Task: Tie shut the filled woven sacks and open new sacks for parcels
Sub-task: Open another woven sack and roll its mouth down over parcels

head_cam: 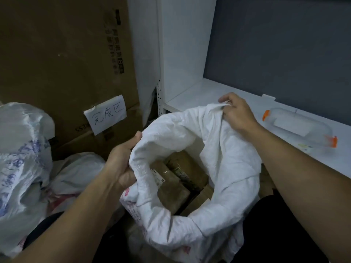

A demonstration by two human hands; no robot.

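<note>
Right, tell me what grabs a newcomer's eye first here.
The wide-open white woven sack at centre, brown cardboard parcels inside. The left-hand grip holds its left rim, the right-hand grip pinches the far rim. Behind-left, a handwritten paper sign hangs on a tall cardboard box.

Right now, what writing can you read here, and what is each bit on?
"完成区": handwritten paper sign taped to the cardboard box.
Black print on that box: blurred.
Blue print on the left sack: blurred.
Red print on the open sack: blurred.
Parcel labels inside it: too small.
</note>
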